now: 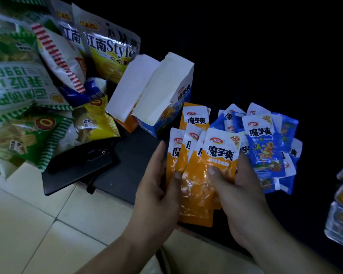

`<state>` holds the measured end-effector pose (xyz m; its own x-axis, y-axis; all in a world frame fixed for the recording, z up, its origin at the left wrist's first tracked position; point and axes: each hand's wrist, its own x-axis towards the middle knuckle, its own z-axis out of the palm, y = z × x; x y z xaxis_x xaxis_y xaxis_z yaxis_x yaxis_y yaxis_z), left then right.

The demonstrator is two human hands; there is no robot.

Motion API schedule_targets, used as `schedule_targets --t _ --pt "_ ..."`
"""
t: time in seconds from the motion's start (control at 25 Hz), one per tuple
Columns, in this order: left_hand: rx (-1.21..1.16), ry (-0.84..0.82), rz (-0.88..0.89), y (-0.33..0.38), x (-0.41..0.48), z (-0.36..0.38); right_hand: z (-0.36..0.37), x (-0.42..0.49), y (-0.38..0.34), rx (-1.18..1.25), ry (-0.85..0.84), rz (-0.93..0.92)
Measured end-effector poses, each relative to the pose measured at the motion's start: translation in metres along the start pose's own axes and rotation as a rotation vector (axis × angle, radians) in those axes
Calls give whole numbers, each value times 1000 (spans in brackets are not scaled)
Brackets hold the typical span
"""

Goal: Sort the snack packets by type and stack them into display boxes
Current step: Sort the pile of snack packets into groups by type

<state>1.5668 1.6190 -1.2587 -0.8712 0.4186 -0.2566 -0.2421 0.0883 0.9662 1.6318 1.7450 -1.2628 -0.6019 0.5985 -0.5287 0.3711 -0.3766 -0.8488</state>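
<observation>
Both hands grasp a fanned stack of orange foil snack packets (202,175): left hand (156,186), right hand (240,194). Blue foil packets (265,147) piled just beside; open white-flapped display boxes (158,91) behind.

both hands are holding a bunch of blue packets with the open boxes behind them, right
No, per the head view: the left hand and right hand hold orange packets, not blue; the blue packets lie piled to their right. The open boxes are behind them.
</observation>
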Motion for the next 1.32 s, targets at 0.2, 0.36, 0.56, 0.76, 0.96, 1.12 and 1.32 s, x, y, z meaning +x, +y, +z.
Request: schedule_targets --t 0.2,0.36,0.56,0.76,0.96,1.12,1.32 --pt "215 -26 98 -7 4 -2 1 11 -7 -103 -56 -44" --pt "256 -10 134 2 8 3 0 16 2 -48 -97 20" --pt "336 -74 192 23 59 2 10 31 -21 -59 -5 -80" --pt "588 -188 181 15 104 -5 34 71 -50 -241 178 -248" --pt "884 -311 214 -9 87 -17 44 80 -42 -392 103 -180" --pt "975 -295 237 -5 83 -17 14 75 -41 -334 -50 -227" --pt "1368 -360 634 -16 75 9 -40 75 -38 -522 -67 -414"
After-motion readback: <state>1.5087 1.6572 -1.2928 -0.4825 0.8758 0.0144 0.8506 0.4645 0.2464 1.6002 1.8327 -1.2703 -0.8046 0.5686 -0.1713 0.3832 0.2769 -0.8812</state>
